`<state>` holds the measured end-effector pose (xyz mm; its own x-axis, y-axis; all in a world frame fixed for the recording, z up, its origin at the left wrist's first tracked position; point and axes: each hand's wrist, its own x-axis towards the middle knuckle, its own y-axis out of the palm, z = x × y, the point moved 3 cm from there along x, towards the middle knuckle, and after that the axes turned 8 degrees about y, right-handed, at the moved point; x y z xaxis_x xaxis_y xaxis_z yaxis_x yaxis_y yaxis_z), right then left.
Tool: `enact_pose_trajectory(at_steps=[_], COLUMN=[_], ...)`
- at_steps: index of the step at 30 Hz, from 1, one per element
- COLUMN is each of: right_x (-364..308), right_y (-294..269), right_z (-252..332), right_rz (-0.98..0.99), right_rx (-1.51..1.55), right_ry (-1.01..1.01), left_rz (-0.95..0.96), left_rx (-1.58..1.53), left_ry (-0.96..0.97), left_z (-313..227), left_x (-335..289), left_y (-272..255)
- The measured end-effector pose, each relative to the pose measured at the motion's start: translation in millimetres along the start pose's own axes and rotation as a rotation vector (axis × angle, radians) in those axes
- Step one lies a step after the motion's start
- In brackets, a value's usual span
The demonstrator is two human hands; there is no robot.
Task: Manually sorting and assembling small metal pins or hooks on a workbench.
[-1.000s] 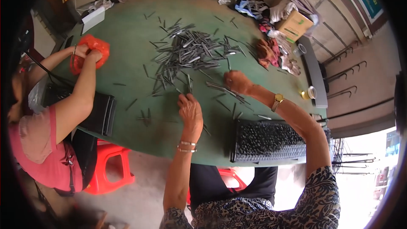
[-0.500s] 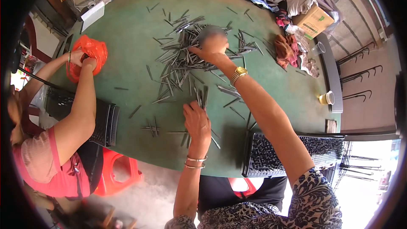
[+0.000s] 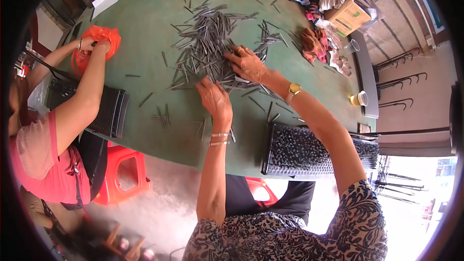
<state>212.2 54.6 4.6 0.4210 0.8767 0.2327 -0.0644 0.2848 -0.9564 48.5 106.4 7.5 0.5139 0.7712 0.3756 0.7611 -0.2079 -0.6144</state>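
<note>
A heap of slim dark rods (image 3: 209, 31) lies loosely piled on the green table (image 3: 159, 145). My left hand (image 3: 215, 99) is at the heap's near edge, with its fingers apart and their tips among the rods. Just right of it, my right hand (image 3: 247, 65) reaches over the heap's right side, fingers spread and pointing left toward the rods. Some rods lie between the two hands; what is under my palms is hidden.
Beside my right forearm stands a black perforated rack (image 3: 309, 150) densely filled with dark pieces. A cup of yellow liquid (image 3: 358, 98), crumpled cloths (image 3: 315, 46) and a cardboard box (image 3: 347, 17) line the right. At left, a co-worker handles a red plastic bag (image 3: 108, 36).
My left hand has moved forward from the near side to the heap. My right hand has drawn back toward me. The whole view has shifted slightly.
</note>
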Motion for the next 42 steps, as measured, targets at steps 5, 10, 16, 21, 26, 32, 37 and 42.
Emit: enact_pose_trajectory(at_steps=[5, 10, 16, 21, 26, 32, 37, 42], right_x=[-43.3, -60.6, -71.8, -53.7, -47.9, -51.9, -50.0, -59.9], right_y=[-32.1, -62.4, -45.3, -17.4, -14.1, 6.1, -9.0, -41.0], right_z=[28.7, -29.4, -53.1, 22.4, 44.4, 12.9, 62.8, 83.0], right_rz=[0.137, 0.126, 0.373, 0.019, 0.096, 0.055, 0.015, -0.157], right_rx=[0.193, -0.211, -0.126, -0.085, 0.123, 0.242, 0.388, 0.247], right_ry=[-0.157, 0.033, 0.691, 0.622, 0.736, 0.77, 0.673, 0.568], left_rz=[0.023, 0.11, 0.274, 0.233, 0.383, 0.42, 0.289, 0.371], left_rx=[-0.095, -0.497, -0.603, -0.946, -1.118, -1.201, -1.102, -1.361], left_ry=[-0.029, -0.11, -0.304, -0.674, -0.887, -0.933, -0.966, -0.967], left_z=[-0.5, 12.1, 29.1, 43.3, 9.4, -18.8, 10.8, 0.7], left_x=[-0.2, -13.6, -16.7, -26.7, -13.5, 4.1, 7.9, 8.3], left_y=[6.0, 4.3, -42.3, 1.7, 30.7, 54.5, 57.4, 56.1])
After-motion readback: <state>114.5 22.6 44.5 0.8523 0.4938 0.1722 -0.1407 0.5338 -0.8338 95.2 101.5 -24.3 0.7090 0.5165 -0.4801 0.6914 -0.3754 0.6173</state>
